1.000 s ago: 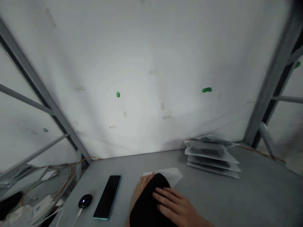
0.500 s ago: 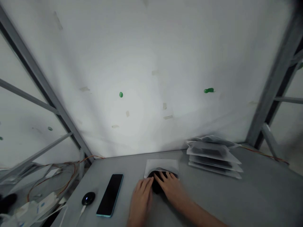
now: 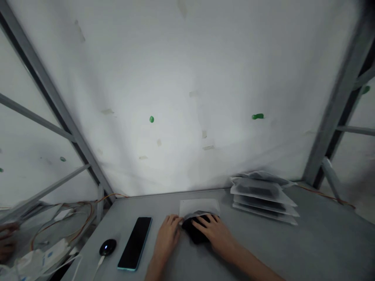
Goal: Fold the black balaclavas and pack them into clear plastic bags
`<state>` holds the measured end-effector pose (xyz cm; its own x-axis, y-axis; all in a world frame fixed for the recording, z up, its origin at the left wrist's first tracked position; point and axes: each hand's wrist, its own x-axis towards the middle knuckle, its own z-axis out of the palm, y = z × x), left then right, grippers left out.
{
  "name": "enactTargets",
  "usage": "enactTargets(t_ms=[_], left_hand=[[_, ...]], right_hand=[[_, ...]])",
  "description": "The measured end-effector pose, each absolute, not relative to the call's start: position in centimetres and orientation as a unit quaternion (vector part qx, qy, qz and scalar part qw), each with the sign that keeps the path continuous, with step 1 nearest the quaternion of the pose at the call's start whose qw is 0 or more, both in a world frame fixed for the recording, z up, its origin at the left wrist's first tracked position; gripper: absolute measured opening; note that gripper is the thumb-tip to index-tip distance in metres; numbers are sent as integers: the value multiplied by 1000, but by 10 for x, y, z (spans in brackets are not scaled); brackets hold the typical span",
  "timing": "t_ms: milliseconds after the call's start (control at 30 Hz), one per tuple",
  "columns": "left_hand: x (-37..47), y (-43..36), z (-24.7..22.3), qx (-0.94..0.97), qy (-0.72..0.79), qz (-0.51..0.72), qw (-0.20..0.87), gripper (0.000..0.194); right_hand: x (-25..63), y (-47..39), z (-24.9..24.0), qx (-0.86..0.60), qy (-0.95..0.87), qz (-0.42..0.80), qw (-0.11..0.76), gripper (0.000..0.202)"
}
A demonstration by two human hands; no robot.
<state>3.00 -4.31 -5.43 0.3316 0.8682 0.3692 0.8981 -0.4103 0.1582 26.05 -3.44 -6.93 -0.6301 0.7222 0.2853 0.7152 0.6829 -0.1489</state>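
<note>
A folded black item (image 3: 195, 232), perhaps cloth, lies on the grey table with its far end under the lip of a translucent white plastic bag (image 3: 199, 205). My left hand (image 3: 167, 237) is at the bag's left corner, its fingertips closed on the edge there. Spread fingers of my right hand (image 3: 216, 233) lie flat on the black item, with the fingertips at the bag's mouth. How far the black item reaches inside the bag is hidden.
Several filled translucent bags (image 3: 263, 197) are stacked at the back right. Left of my hands lie a phone (image 3: 135, 244) and a round black device (image 3: 108, 247) on a white cable. Beyond the frame at left are a power strip (image 3: 49, 257) and another person's hand (image 3: 7, 240).
My left hand has shifted left from the black item to the bag's corner. More of the black item shows now. Another person's hand has appeared at far left.
</note>
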Motion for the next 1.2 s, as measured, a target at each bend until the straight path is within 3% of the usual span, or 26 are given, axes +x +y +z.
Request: enactTargets(t_ms=[167,467,700,933,1067,1133,1200], left_hand=[[25,-42,-61,-812,-545,-200,57,31],[28,-49,-68,-828,-511,-218,77,23],[27,-52,-70,-822,-518,-234,41,24],[15,-49,-75,-826,-492,-272,-32,27],[-5,-53,-74,-758,-560,-335,-10,29],[-3,-55,-68,-742,-572,-350,-14,29],[7,-55,-62,-771,-546,-326,-34,31]], right_hand=[[268,-36,-72,-349,-921,43,167,90],[236,-17,-62,-561,-814,6,151,56],[243,-8,-61,-337,-919,81,188,74],[241,-6,-70,-371,-902,35,215,73],[265,-33,-77,-278,-918,-4,283,53],[282,-36,-75,-319,-896,-1,309,46],[292,-29,-70,-391,-868,41,302,59]])
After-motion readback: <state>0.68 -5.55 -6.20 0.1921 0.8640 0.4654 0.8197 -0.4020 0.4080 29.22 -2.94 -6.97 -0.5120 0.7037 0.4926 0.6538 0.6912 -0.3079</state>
